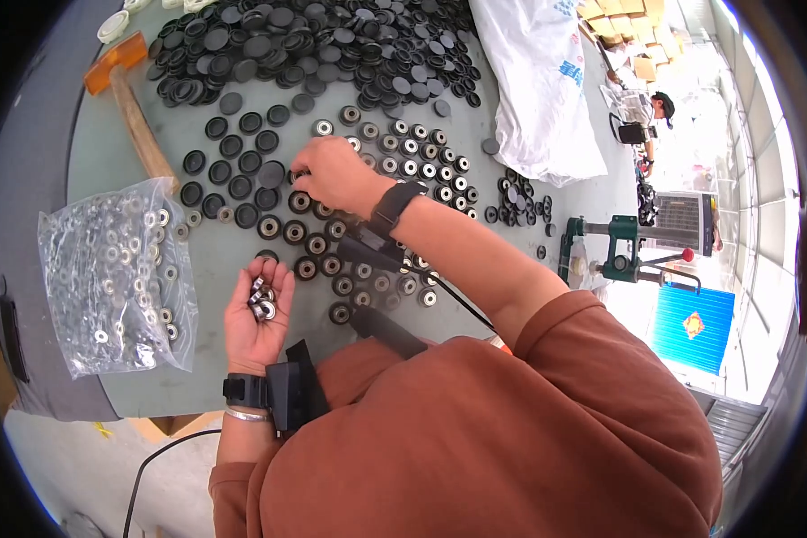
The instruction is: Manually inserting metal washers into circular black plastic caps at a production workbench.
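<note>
Steel bearings [262, 303]: small shiny rings, lying in a cluster in the cupped left hand [255, 318].
Left hand: resting palm up, half open, cradling them.
Right hand [330, 175]: fingers pinching closed over a black cap [272, 173] on the worktop [90, 143].
Caps: lying in rows around the right hand.
Bag [117, 273]: sitting just left of the left hand.

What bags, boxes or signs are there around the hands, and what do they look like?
Clear plastic bag: on the table left of the left hand, crinkly, full of small silver rings.
White sack: top of the table, past the right hand, big and floppy with blue print.
Cardboard boxes: far top right, brown, stacked.
Blue panel: right side, rectangular, with an orange-yellow diamond mark.
</note>
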A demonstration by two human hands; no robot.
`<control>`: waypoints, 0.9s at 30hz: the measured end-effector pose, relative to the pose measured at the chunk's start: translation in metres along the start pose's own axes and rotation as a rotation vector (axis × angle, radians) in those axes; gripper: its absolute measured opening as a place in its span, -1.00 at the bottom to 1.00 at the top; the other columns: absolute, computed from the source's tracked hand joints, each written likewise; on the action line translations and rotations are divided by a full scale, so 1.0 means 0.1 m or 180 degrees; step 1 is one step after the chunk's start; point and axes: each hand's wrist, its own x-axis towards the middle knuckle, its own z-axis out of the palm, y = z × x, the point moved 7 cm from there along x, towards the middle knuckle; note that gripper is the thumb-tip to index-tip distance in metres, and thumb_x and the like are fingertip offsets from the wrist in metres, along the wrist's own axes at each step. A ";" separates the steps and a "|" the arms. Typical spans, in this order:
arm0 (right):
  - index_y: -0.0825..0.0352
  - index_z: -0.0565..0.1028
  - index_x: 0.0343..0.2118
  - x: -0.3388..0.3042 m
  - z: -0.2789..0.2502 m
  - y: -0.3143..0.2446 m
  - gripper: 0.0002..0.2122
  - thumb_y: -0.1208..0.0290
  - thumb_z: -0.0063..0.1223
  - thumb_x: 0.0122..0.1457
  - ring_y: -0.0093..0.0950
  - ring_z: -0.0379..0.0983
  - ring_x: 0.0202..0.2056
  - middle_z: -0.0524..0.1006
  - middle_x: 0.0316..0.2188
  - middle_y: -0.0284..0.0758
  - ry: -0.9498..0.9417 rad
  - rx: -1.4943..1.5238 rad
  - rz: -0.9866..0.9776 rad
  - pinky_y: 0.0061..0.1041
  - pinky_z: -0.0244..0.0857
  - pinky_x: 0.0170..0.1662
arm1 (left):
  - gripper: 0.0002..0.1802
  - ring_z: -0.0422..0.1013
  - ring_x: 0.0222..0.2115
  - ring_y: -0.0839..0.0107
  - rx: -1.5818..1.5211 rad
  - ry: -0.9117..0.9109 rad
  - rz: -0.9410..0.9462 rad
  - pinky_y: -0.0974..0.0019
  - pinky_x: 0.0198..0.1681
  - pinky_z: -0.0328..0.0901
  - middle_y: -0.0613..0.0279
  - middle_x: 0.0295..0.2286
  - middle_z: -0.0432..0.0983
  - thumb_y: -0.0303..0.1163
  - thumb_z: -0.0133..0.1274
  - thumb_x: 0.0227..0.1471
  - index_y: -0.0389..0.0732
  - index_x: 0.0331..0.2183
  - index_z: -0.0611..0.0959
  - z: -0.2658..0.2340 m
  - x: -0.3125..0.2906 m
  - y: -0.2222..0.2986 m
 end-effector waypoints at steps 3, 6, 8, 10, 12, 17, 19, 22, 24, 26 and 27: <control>0.34 0.52 -0.51 0.04 0.06 0.05 -0.81 0.38 0.10 -0.26 -0.18 0.38 -0.36 0.46 -0.49 -0.11 -0.0207 -0.0046 0.0113 -0.36 0.27 -0.25 | -0.74 0.36 -0.22 0.25 0.0015 0.0046 0.0031 0.16 -0.06 0.26 0.07 -0.31 0.43 -0.32 -0.21 0.09 -0.30 -0.31 0.46 -0.01 -0.01 0.01; 0.34 0.53 -0.55 0.04 0.05 0.03 -0.83 0.38 0.11 -0.25 -0.19 0.39 -0.38 0.45 -0.50 -0.08 -0.0180 -0.0201 -0.0039 -0.35 0.29 -0.30 | -0.75 0.36 -0.21 0.25 -0.0040 0.0091 0.0033 0.16 -0.06 0.26 0.07 -0.30 0.43 -0.33 -0.20 0.09 -0.31 -0.30 0.46 -0.04 -0.02 0.02; 0.34 0.51 -0.56 -0.01 -0.01 0.00 -0.85 0.39 0.13 -0.23 -0.23 0.37 -0.42 0.44 -0.53 -0.18 0.0004 -0.0219 -0.0164 -0.36 0.26 -0.33 | -0.73 0.34 -0.18 0.25 -0.0069 -0.0021 0.0005 0.16 -0.05 0.25 0.07 -0.27 0.41 -0.32 -0.21 0.09 -0.31 -0.27 0.45 -0.03 -0.03 0.01; 0.33 0.52 -0.55 0.02 0.03 0.07 -0.84 0.39 0.11 -0.24 -0.22 0.38 -0.40 0.44 -0.52 -0.14 -0.0091 -0.0154 -0.0061 -0.35 0.28 -0.33 | -0.71 0.33 -0.17 0.23 -0.0073 0.0020 -0.0001 0.15 -0.05 0.24 0.07 -0.25 0.40 -0.30 -0.23 0.10 -0.32 -0.25 0.43 -0.02 -0.03 0.00; 0.31 0.53 -0.55 0.01 0.07 0.09 -0.84 0.39 0.09 -0.25 -0.21 0.39 -0.38 0.43 -0.50 -0.10 -0.0191 -0.0072 0.0039 -0.34 0.30 -0.33 | -0.68 0.32 -0.16 0.22 -0.0075 0.0076 0.0004 0.14 -0.04 0.23 0.06 -0.23 0.38 -0.28 -0.24 0.10 -0.33 -0.22 0.42 0.01 -0.04 -0.01; 0.28 0.51 -0.50 -0.21 -0.23 -0.55 -0.84 0.35 0.08 -0.17 -0.29 0.34 -0.36 0.42 -0.52 -0.27 0.0259 0.0219 -0.0487 -0.38 0.26 -0.31 | -0.63 0.33 -0.18 0.24 0.0293 0.0262 0.0021 0.16 -0.08 0.26 0.09 -0.23 0.39 -0.22 -0.25 0.10 -0.31 -0.19 0.41 0.17 -0.05 -0.04; 0.27 0.49 -0.50 -0.44 -0.06 -1.10 -0.87 0.41 0.05 -0.18 -0.32 0.32 -0.38 0.39 -0.54 -0.31 -0.0469 0.0337 -0.1883 -0.42 0.27 -0.33 | -0.63 0.34 -0.20 0.27 0.0171 -0.0285 -0.0099 0.17 -0.11 0.28 0.11 -0.24 0.40 -0.20 -0.24 0.10 -0.30 -0.19 0.41 0.00 -0.05 -0.02; 0.29 0.47 -0.46 -0.60 0.20 -1.07 -0.85 0.43 0.02 -0.17 -0.32 0.32 -0.38 0.37 -0.54 -0.31 -0.0730 0.0648 -0.1338 -0.43 0.27 -0.32 | -0.63 0.36 -0.21 0.31 0.0211 -0.0548 -0.0260 0.19 -0.14 0.31 0.13 -0.25 0.41 -0.19 -0.26 0.10 -0.28 -0.19 0.41 0.14 -0.01 -0.10; 0.30 0.46 -0.45 -0.60 0.18 -1.09 -0.84 0.44 0.01 -0.16 -0.31 0.32 -0.38 0.36 -0.55 -0.30 -0.0838 0.0687 -0.1343 -0.43 0.26 -0.32 | -0.64 0.37 -0.21 0.33 0.0341 -0.0152 -0.0193 0.18 -0.14 0.31 0.12 -0.24 0.41 -0.20 -0.28 0.11 -0.27 -0.20 0.41 0.05 -0.03 -0.08; 0.32 0.45 -0.43 -0.58 0.15 -1.09 -0.83 0.44 0.00 -0.15 -0.31 0.32 -0.38 0.35 -0.55 -0.29 -0.0949 0.0715 -0.1348 -0.42 0.26 -0.31 | -0.62 0.33 -0.16 0.29 0.0263 -0.0613 -0.0354 0.19 -0.10 0.29 0.11 -0.21 0.38 -0.19 -0.29 0.11 -0.28 -0.18 0.39 0.07 -0.02 -0.10; 0.32 0.45 -0.44 -0.54 0.10 -1.06 -0.84 0.45 -0.01 -0.14 -0.30 0.33 -0.39 0.36 -0.55 -0.28 -0.0845 0.0799 -0.1308 -0.41 0.26 -0.30 | -0.62 0.33 -0.16 0.29 0.0256 -0.0615 -0.0344 0.19 -0.10 0.29 0.11 -0.21 0.38 -0.19 -0.29 0.11 -0.28 -0.18 0.39 0.09 -0.03 -0.10</control>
